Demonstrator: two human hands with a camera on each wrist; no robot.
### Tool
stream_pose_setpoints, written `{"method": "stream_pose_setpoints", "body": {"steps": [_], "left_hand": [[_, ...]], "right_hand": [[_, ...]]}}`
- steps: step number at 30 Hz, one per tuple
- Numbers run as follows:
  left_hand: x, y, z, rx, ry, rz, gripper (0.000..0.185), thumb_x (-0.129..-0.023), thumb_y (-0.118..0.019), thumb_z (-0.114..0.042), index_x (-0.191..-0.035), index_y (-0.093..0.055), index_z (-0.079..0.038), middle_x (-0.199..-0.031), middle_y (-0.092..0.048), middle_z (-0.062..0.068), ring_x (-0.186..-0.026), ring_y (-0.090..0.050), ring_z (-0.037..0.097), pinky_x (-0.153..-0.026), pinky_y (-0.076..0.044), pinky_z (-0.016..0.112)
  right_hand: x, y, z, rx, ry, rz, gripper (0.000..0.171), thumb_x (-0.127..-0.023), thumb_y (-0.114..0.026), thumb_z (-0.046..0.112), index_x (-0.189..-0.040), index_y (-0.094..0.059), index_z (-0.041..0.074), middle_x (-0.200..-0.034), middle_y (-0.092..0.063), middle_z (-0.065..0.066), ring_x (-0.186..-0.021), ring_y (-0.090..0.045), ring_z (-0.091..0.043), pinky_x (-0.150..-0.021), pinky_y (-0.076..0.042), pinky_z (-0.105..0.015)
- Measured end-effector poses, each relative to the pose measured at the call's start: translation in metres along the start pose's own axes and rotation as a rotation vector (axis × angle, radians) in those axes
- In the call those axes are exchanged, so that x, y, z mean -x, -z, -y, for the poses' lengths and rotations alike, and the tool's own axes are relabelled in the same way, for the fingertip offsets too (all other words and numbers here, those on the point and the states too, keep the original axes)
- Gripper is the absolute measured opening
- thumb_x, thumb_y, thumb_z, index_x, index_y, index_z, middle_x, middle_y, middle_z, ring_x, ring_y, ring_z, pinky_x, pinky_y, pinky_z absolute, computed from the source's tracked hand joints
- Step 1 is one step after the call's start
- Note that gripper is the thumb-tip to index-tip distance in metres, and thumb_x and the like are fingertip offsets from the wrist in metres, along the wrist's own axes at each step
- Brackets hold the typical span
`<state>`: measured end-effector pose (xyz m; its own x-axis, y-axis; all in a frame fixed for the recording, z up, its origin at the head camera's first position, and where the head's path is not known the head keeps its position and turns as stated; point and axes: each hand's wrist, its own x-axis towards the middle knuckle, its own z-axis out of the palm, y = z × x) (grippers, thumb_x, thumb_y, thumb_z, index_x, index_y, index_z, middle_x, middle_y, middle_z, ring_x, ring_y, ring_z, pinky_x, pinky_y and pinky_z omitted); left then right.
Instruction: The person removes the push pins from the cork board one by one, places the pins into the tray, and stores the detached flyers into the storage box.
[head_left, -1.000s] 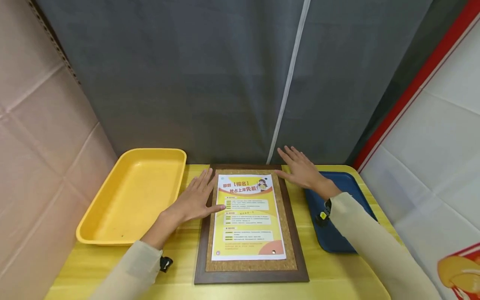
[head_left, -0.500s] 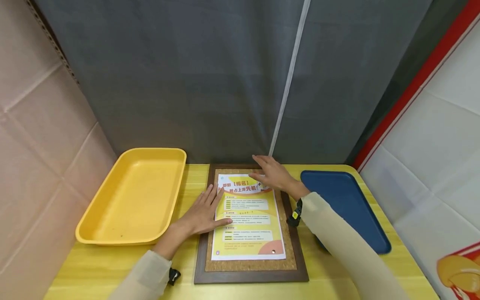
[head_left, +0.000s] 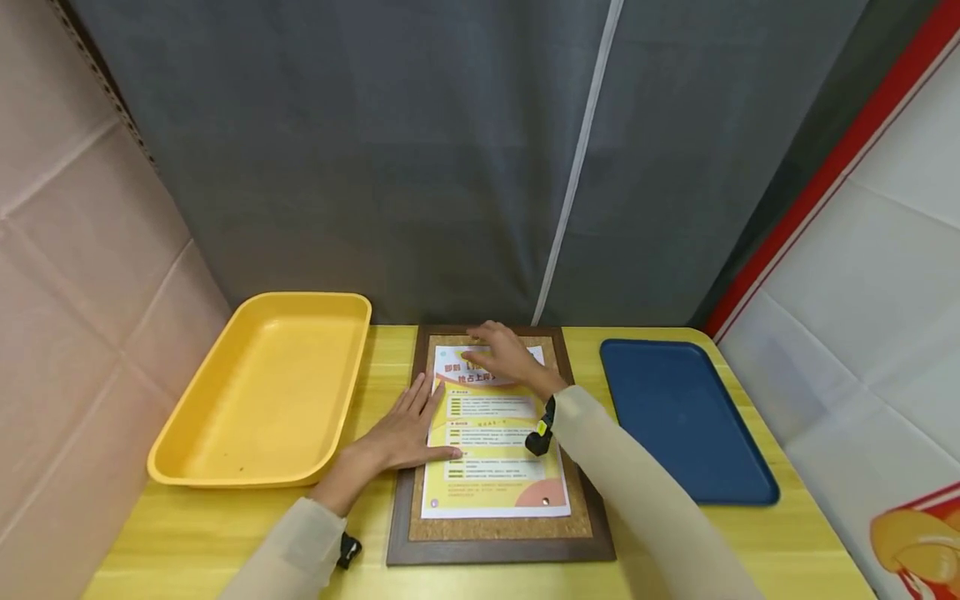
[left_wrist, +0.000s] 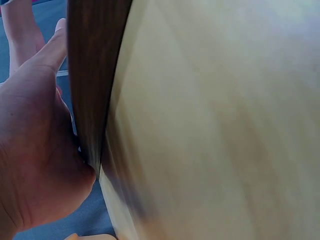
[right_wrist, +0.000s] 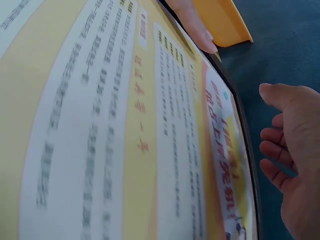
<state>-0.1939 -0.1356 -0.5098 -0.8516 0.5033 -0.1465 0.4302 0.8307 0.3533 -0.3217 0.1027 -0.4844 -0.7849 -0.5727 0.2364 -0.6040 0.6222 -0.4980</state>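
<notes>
A brown-framed cork board (head_left: 498, 550) lies flat in the middle of the wooden table, with a yellow and white flyer (head_left: 495, 467) on it. My left hand (head_left: 405, 429) rests flat with straight fingers on the flyer's left edge and the frame (left_wrist: 90, 75). My right hand (head_left: 506, 357) hovers over the top of the flyer (right_wrist: 125, 125). In the right wrist view its fingers (right_wrist: 275, 135) are loosely curled and hold nothing. A small pin (head_left: 546, 502) sits in the flyer's lower right corner.
A yellow tray (head_left: 247, 479) stands to the left of the board and a blue tray (head_left: 682, 417) to the right, both on the wooden table (head_left: 187, 533). A grey curtain (head_left: 420, 167) closes off the back.
My right hand has moved left from above the blue tray to the top of the flyer. My left hand has slid slightly further onto the flyer's left edge.
</notes>
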Motion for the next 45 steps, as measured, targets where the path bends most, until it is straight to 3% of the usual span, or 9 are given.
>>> {"method": "stream_pose_setpoints", "body": {"steps": [6,13,35,40,45], "left_hand": [[-0.001,-0.002,-0.001,-0.003,0.006,0.002,0.121,-0.093,-0.061,-0.077,-0.170,-0.005,-0.001,-0.176,0.007,0.022,-0.163,0.011,0.038,-0.131,-0.012,0.056],[0.000,-0.003,-0.001,-0.009,0.015,0.005,0.123,-0.091,-0.061,-0.079,-0.169,-0.008,-0.001,-0.176,0.005,0.022,-0.163,0.008,0.038,-0.131,-0.015,0.056],[0.000,-0.005,-0.004,-0.068,0.009,0.006,0.120,-0.093,-0.058,-0.079,-0.169,-0.012,0.002,-0.176,0.006,0.024,-0.164,0.006,0.039,-0.131,-0.011,0.054],[-0.003,-0.008,-0.002,-0.049,0.000,0.008,0.122,-0.092,-0.056,-0.081,-0.169,-0.009,0.002,-0.176,0.008,0.024,-0.163,0.008,0.039,-0.131,-0.010,0.055],[-0.006,-0.013,0.001,-0.067,0.017,0.018,0.124,-0.090,-0.050,-0.087,-0.170,-0.004,-0.004,-0.176,0.013,0.019,-0.163,0.013,0.034,-0.132,-0.007,0.051]], "right_hand": [[-0.008,-0.021,0.006,-0.103,0.001,-0.063,0.036,-0.097,-0.078,0.015,-0.125,-0.073,-0.008,-0.108,-0.073,-0.018,-0.097,-0.069,-0.029,-0.088,-0.059,-0.042],[-0.013,-0.041,0.008,-0.124,-0.083,-0.070,0.031,-0.097,-0.079,0.015,-0.123,-0.077,-0.002,-0.102,-0.071,-0.011,-0.087,-0.063,-0.018,-0.080,-0.054,-0.029],[-0.022,-0.060,0.018,-0.052,-0.229,-0.146,0.016,-0.098,-0.078,0.016,-0.111,-0.083,0.006,-0.099,-0.073,-0.007,-0.089,-0.067,-0.020,-0.083,-0.056,-0.037],[-0.025,-0.058,0.017,-0.072,-0.276,-0.142,0.012,-0.098,-0.078,0.016,-0.106,-0.083,0.008,-0.096,-0.075,-0.005,-0.083,-0.066,-0.018,-0.081,-0.055,-0.035],[-0.027,-0.056,0.016,-0.086,-0.294,-0.126,0.010,-0.097,-0.078,0.016,-0.103,-0.082,0.009,-0.087,-0.076,-0.002,-0.067,-0.062,-0.010,-0.070,-0.051,-0.028]]}}
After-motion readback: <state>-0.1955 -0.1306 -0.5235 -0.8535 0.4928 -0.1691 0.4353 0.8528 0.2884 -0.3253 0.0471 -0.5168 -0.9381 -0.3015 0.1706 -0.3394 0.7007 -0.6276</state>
